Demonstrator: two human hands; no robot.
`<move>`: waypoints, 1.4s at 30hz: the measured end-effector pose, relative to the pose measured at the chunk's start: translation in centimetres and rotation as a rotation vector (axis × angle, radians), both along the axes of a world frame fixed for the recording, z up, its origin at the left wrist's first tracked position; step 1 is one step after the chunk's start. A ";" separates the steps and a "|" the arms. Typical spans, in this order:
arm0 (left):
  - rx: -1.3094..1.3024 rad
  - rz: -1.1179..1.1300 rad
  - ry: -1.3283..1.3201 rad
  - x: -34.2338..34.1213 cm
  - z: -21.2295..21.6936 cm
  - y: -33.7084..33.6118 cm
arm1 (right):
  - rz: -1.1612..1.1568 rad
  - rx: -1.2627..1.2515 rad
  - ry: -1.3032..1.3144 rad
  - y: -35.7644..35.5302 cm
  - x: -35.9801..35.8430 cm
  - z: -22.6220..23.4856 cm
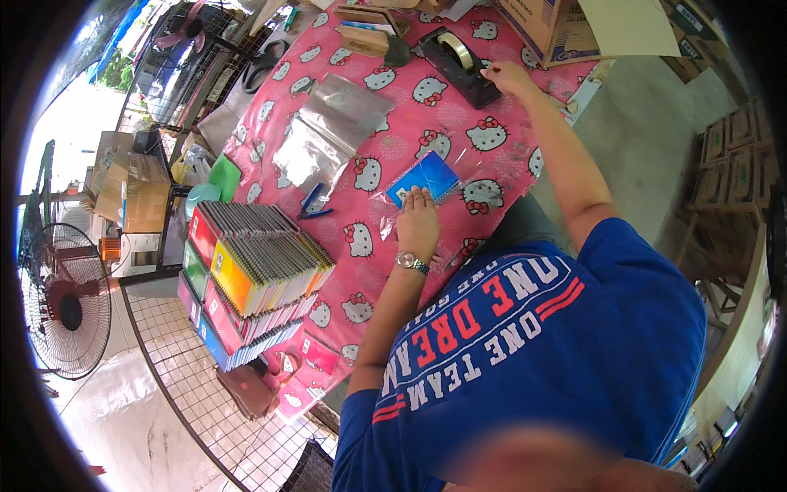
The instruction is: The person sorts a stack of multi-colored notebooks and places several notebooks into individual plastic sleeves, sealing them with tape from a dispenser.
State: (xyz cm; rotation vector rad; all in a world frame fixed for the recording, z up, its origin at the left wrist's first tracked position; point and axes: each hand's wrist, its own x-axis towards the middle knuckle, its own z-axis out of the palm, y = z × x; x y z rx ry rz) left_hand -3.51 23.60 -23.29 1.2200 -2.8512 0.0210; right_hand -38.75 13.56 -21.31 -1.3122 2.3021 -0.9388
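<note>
A small blue spiral notebook (426,175) lies on the pink table, with clear plastic around it. My left hand (420,220) rests on its lower edge, fingers stretched out flat over the cover. At the far side, my right hand (508,77) is beside a black tape dispenser (461,70) that holds a roll of clear tape (455,51). Its thumb and fingers are pinched together at the dispenser's near end, on the tape; the strip itself is too fine to make out clearly.
Clear plastic sleeves (328,127) and blue-handled scissors (313,202) lie left of the notebook. Stacks of colourful spiral notebooks (246,279) stand at the table's left edge. A cardboard box (553,29) is at the far right, and a standing fan (70,312) at the left.
</note>
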 end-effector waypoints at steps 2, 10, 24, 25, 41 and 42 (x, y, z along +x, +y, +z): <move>0.005 -0.009 -0.002 0.1 0.3 0.1 | 0.062 -0.037 -0.491 0.7 -0.5 -0.9; -0.005 0.034 0.071 0.1 0.0 0.1 | -0.014 -0.457 -1.182 3.5 2.2 -3.0; 0.040 0.065 0.151 0.8 -0.6 0.8 | 0.656 0.068 -1.477 4.9 10.8 3.5; 0.031 0.059 0.176 0.7 -0.5 0.5 | 0.860 0.242 -1.218 4.8 11.9 4.6; 0.028 0.141 0.325 1.2 0.3 1.6 | 1.118 0.438 0.177 4.3 17.3 1.8; 0.026 0.141 0.324 1.6 0.3 1.6 | 1.022 0.294 0.273 4.9 16.9 1.8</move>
